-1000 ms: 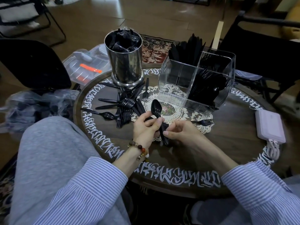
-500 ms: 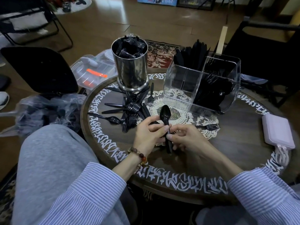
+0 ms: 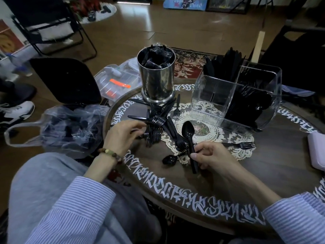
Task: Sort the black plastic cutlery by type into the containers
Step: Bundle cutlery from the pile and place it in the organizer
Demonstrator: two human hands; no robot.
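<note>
At 9 o'clock, off the worktop [image 3: 263, 166], a clear plastic bag [image 3: 58, 131] is sitting on the floor with dark items inside. The left hand [image 3: 123, 136] is reaching into the pile of forks [image 3: 154, 124] at about 10 o'clock of the worktop, fingers curled over the handles; whether it is actually gripping 1 cannot be told. Behind the pile, at 11 o'clock, a steel canister [image 3: 156, 80] is standing upright, packed with wrapped black pieces. Just right of the pile, 1 fork [image 3: 176, 110] is lying alone on the lace doily [image 3: 228, 138]. A small spoon [image 3: 169, 159] is lying on the worktop near the centre, just left of the right hand [image 3: 212, 159]. That hand is pinching the handle of a black spoon [image 3: 189, 138] between thumb and fingers, bowl pointing toward 12 o'clock, raised above the doily. At 1 o'clock, a clear divided container [image 3: 219, 103] is holding black cutlery in its right and rear compartments. Another fork [image 3: 244, 145] is lying at 3 o'clock of the right hand.
</note>
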